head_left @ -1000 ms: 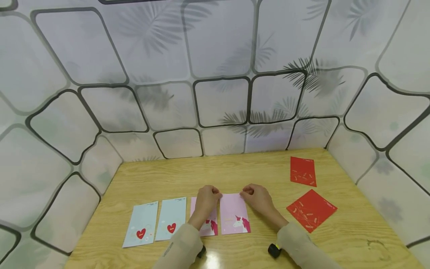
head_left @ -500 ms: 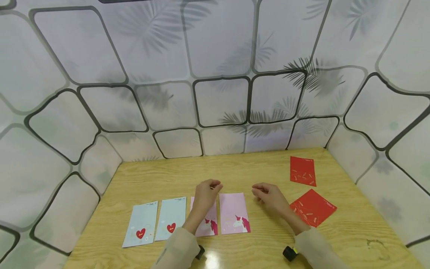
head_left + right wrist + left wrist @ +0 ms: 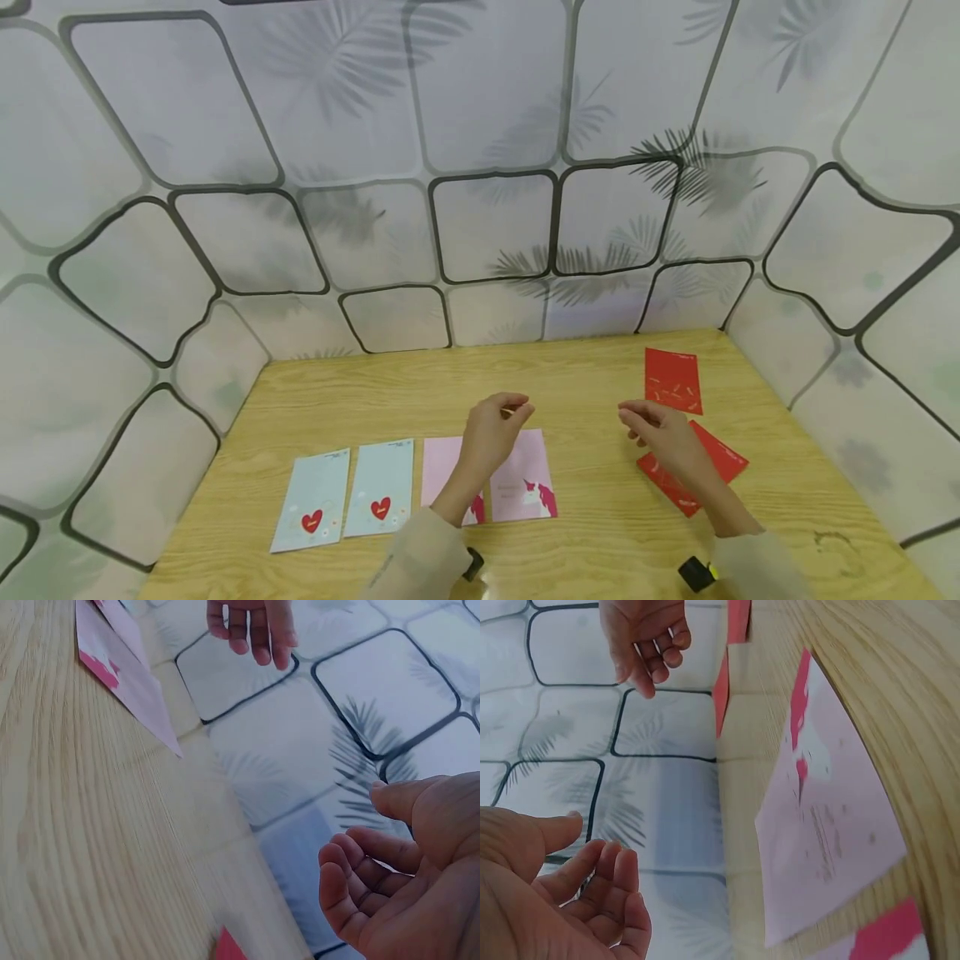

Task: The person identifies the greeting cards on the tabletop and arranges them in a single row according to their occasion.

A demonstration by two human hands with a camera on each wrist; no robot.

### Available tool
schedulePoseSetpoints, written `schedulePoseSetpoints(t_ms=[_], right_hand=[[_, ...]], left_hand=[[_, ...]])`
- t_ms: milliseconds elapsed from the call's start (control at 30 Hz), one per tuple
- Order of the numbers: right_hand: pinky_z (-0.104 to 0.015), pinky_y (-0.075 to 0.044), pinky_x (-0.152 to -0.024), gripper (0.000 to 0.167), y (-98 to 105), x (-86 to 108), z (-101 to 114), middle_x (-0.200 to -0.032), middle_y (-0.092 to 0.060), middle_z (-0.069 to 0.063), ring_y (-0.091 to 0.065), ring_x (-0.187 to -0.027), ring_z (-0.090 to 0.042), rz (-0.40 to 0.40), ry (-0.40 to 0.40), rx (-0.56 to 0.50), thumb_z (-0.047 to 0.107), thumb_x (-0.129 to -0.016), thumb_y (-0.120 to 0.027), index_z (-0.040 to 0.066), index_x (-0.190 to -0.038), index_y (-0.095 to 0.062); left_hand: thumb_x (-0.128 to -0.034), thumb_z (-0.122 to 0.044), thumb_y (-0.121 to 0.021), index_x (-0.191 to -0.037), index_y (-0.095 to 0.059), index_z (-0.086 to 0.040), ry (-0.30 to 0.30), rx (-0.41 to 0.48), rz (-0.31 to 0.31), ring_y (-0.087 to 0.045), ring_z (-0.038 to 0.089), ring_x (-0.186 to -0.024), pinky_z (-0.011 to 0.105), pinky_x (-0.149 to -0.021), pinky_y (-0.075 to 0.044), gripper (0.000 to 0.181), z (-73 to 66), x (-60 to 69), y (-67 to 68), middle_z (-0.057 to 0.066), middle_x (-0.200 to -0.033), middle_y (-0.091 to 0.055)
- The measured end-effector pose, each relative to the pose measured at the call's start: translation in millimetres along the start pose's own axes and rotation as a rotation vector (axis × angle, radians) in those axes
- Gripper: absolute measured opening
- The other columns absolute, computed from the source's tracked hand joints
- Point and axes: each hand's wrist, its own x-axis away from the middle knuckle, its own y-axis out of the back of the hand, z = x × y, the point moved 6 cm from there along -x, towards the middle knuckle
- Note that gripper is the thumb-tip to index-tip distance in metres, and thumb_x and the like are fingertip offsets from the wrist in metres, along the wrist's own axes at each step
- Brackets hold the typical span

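Note:
Above the two pink unicorn cards, my left hand (image 3: 491, 433) hangs with its fingers loosely bent and nothing held. The right pink card (image 3: 522, 487) shows fully in the left wrist view, flat on the wood; the left pink card (image 3: 441, 458) is partly covered by my forearm. My right hand (image 3: 667, 437) hovers over the lower red card (image 3: 723, 458) and hides part of it. Its fingers are loosely curled, thumb apart from them in the right wrist view. Behind it lies the upper red card (image 3: 672, 377), partly overlapped by the hand.
Two pale blue cards with red hearts, the outer blue card (image 3: 311, 500) and the inner blue card (image 3: 380, 487), lie left of the pink ones on the wooden table (image 3: 360, 392). A patterned cloth wall (image 3: 495, 233) encloses the table's back and sides.
Both hands have let go of the right pink card's top corners and risen. The right hand has moved right to the red cards; the left has shifted slightly right. The cards lie as before.

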Motion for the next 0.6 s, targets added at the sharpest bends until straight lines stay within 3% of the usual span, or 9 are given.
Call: schedulePoseSetpoints(t_ms=[267,467,600], right_hand=[[-0.034,-0.058,-0.077,0.051,37.1,13.2,-10.1,-0.122,-0.066,-0.022,-0.065,-0.096,-0.024,-0.055,0.038,0.088,0.034,-0.109,-0.055,-0.005,-0.141,-0.057],[-0.031,-0.058,-0.081,0.058,60.9,21.7,-21.6,-0.121,-0.064,-0.023,-0.065,-0.098,-0.027,-0.081,-0.024,0.116,0.04,-0.109,-0.053,-0.007,-0.143,-0.053],[-0.029,-0.058,-0.082,0.064,74.1,25.4,-34.0,-0.129,-0.062,-0.026,-0.065,-0.1,-0.02,-0.087,-0.084,0.126,0.044,-0.109,-0.05,-0.008,-0.146,-0.049]], left_hand=[[-0.1,-0.023,-0.071,-0.115,-0.076,-0.006,-0.066,0.048,0.029,-0.064,0.006,-0.082,0.022,-0.066,-0.053,0.023,-21.1,-1.6,-27.1,0.0,-0.103,-0.073],[-0.1002,-0.021,-0.071,-0.116,-0.075,-0.005,-0.105,0.072,0.07,-0.065,0.008,-0.086,0.02,-0.069,-0.053,0.023,-28.8,-3.4,-54.5,0.0,-0.103,-0.072],[-0.0998,-0.021,-0.072,-0.117,-0.075,-0.006,-0.083,0.087,0.103,-0.065,0.006,-0.086,0.019,-0.07,-0.054,0.023,-28.6,-3.3,-72.8,-0.002,-0.104,-0.071]])
